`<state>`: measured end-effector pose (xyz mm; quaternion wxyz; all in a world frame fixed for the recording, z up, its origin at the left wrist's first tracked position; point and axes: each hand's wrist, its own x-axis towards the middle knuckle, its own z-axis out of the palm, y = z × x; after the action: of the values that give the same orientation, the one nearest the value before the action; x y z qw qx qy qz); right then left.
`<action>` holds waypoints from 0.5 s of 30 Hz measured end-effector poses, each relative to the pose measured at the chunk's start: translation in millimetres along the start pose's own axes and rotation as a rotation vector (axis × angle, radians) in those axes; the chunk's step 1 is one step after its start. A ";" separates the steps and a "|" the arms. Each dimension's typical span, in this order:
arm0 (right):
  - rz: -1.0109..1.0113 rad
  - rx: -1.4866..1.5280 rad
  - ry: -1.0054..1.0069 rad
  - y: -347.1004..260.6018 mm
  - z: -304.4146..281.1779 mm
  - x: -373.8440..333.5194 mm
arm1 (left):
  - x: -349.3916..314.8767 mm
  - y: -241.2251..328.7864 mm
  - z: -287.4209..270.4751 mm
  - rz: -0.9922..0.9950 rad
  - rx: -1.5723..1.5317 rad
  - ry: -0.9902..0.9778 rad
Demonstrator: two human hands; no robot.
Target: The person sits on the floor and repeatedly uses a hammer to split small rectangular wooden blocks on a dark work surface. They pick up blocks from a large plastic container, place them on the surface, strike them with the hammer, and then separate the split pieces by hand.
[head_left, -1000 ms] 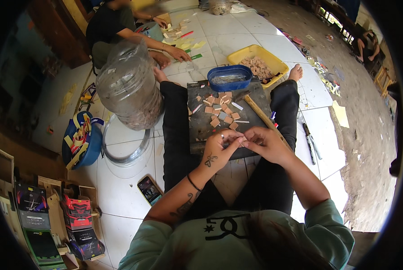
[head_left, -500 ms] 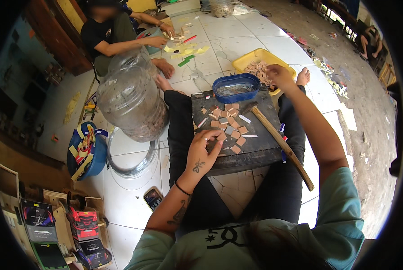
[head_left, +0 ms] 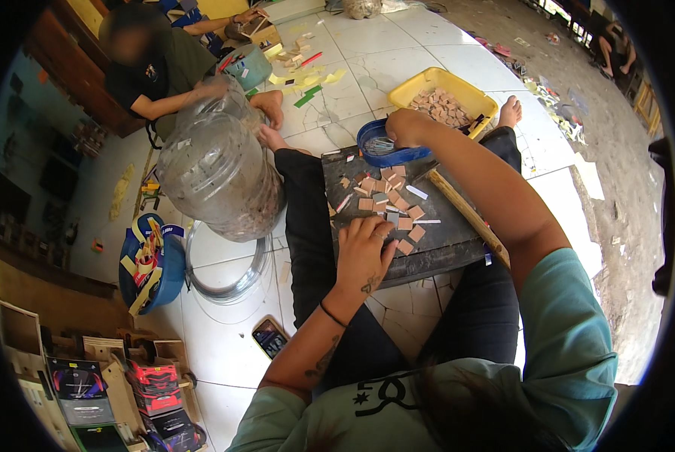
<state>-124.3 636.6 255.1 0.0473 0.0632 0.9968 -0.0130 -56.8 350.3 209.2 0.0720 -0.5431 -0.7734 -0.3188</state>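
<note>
While the small tiles (head_left: pixel 386 203) lie scattered on the dark board (head_left: pixel 435 252) across the lap, the left hand (head_left: pixel 364 252) rests on them, fingers curled, pinching nothing visible; the right hand (head_left: pixel 407 126) dips closed into the blue tub (head_left: pixel 375 147) — best pick one piece cleanly

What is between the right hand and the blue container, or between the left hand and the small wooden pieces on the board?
Nothing visible. The right hand is already at the rim of the blue container, and the left hand rests on the dark board, its fingers touching the small wooden pieces.
</note>
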 end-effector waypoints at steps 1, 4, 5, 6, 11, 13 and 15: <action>0.016 0.042 0.000 1.4 -1.8 -1.9 | 0.4 -0.9 0.6 0.000 -0.006 0.005; 0.049 0.141 0.033 6.0 -7.5 -9.6 | 3.2 -2.3 3.3 0.002 -0.006 0.028; 0.070 0.168 0.056 7.4 -8.9 -11.3 | 4.6 -2.3 4.6 0.003 -0.004 0.036; 0.102 0.193 0.071 8.4 -9.4 -12.6 | 6.1 -2.4 5.9 0.000 0.002 0.056; 0.029 0.279 0.212 16.6 -6.9 -17.5 | 13.3 -2.5 11.0 -0.015 0.052 0.055; 0.039 0.319 0.253 18.9 -5.1 -18.7 | 15.1 -2.7 11.5 -0.027 0.065 0.045; 0.066 0.402 0.262 20.1 -2.8 -21.5 | 16.6 -2.3 11.6 -0.032 0.056 0.038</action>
<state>-100.7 654.0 259.5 -0.0956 0.1051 0.9692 -0.2011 -62.7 369.6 206.8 0.0969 -0.5224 -0.7891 -0.3083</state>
